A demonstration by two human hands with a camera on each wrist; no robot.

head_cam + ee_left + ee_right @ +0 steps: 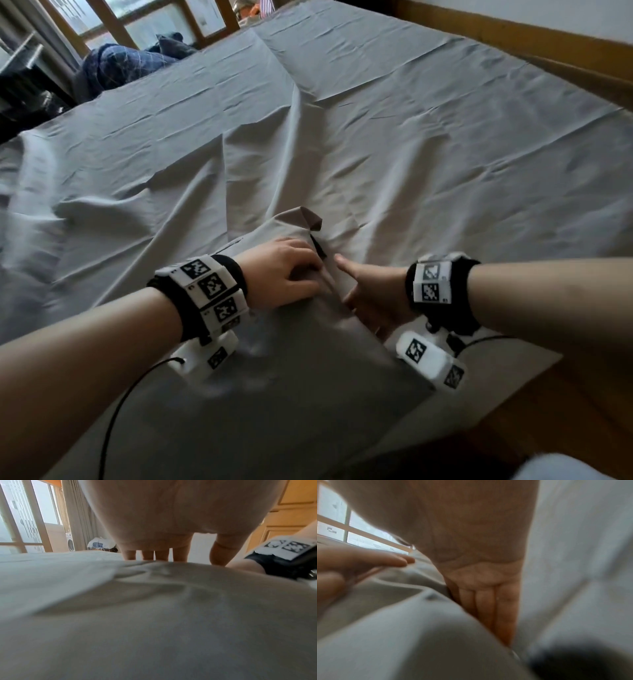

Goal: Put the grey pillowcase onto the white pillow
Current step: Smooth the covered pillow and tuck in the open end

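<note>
A home bedroom: grey-sheeted bed [411,120], window [144,24], washing machine [70,543].

grey pillowcase [291,370], grey sheet [411,137], navy checked bedding [126,65]

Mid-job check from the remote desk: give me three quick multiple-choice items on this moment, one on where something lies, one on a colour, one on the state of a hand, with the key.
1. Where does the grey pillowcase lie?
A. On the near edge of the bed
B. On the floor
C. Against the far window

2. What colour is the sheet covering the bed?
A. Red
B. Grey
C. Yellow

3. How is the right hand placed?
A. Curled into a fist in the air
B. Fingers straight, slid along the pillowcase edge
C. Gripping a cable

Key: 1 A, the head view shows it by the bed's near edge under both hands. 2 B, the whole spread is grey. 3 B, the right wrist view shows straight fingers tucked beside the fabric, while the left hand presses on top.
</note>
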